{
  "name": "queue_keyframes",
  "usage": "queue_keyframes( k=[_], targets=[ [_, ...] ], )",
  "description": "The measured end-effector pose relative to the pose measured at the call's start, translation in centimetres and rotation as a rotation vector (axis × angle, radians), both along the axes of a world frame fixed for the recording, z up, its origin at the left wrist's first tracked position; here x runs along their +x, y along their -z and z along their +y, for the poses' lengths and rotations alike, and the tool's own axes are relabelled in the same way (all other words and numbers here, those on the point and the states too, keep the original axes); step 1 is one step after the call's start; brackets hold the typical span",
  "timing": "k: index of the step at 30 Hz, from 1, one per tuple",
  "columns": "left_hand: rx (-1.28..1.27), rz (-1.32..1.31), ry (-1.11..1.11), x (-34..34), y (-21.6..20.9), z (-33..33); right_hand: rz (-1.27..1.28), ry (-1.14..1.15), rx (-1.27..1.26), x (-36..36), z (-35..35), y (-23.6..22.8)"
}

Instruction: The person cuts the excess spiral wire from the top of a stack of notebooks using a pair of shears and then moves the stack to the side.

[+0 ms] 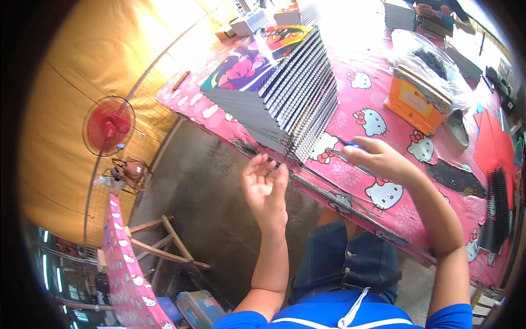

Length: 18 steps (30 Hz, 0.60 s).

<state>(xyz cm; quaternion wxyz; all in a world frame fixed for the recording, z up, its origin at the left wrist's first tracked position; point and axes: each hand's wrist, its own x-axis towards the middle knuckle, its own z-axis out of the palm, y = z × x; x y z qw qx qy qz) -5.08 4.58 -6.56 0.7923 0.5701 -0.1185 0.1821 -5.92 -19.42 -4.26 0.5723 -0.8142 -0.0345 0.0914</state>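
Note:
A tall stack of wire-bound notebooks (pixel 307 82) with a colourful top cover stands near the table's front edge, its spiral spines facing right. My left hand (pixel 264 189) is open, palm up and fingers loosely curled, by the table edge just below the stack's near corner. Nothing shows in it. My right hand (pixel 381 158) is over the table right of the stack, closed on a small blue-handled tool (pixel 353 146). Its kind is mostly hidden by the fingers.
The pink cartoon-print table (pixel 350 172) bears an orange box (pixel 417 100), a clear plastic bag (pixel 433 57), black binding coils (pixel 497 205) and red sheets (pixel 493 142). A co-worker's hands (pixel 433 10) are at the far right. A red fan (pixel 109 126) stands left.

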Motion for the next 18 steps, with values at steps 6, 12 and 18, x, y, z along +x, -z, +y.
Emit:
queue_keyframes(
  k=[6, 12, 18],
  targets=[
    [0.186, -0.094, -0.126, 2.8, 0.9, -2.2, -0.478, 0.097, -0.706, 1.1, 4.1, -2.6],
    [0.027, 0.008, -0.068, 3.3, 0.2, -3.0, -0.682, 0.150, -0.941, 2.5, 5.0, -3.1],
    [0.020, -0.014, -0.084, 3.5, 0.4, -3.1, -0.803, 0.149, -0.932, 2.9, 4.6, -3.0]
  ],
)
